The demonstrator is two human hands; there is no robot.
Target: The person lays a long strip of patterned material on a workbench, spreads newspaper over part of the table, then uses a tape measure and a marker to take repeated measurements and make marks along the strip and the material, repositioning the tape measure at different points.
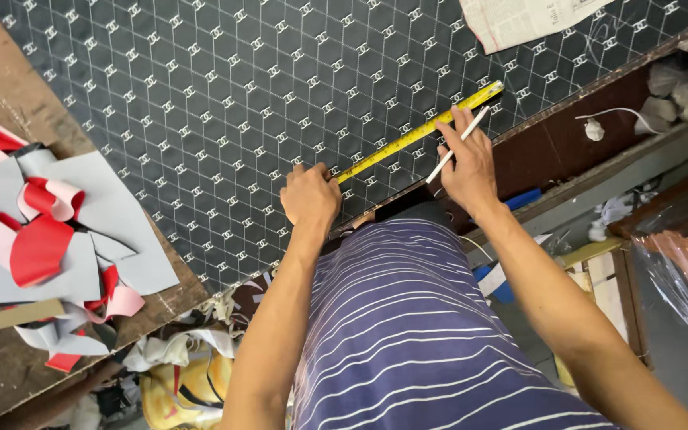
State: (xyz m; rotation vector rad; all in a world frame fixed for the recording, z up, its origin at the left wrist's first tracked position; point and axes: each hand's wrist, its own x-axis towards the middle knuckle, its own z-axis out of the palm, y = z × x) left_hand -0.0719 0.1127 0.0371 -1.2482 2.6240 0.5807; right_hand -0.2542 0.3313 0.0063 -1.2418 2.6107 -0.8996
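My left hand (310, 197) presses one end of the yellow measuring tape (420, 131) flat on the dark patterned sheet (201, 103), which covers the table (555, 147). My right hand (467, 163) holds the tape further along and is closed on a thin white pencil (457, 145). At my left lies a heap of grey, red and pink offcuts (49, 239). A printed newspaper (519, 20) rests on the far corner of the sheet. A small white lump with a cord (595, 129) lies on the table's bare brown edge.
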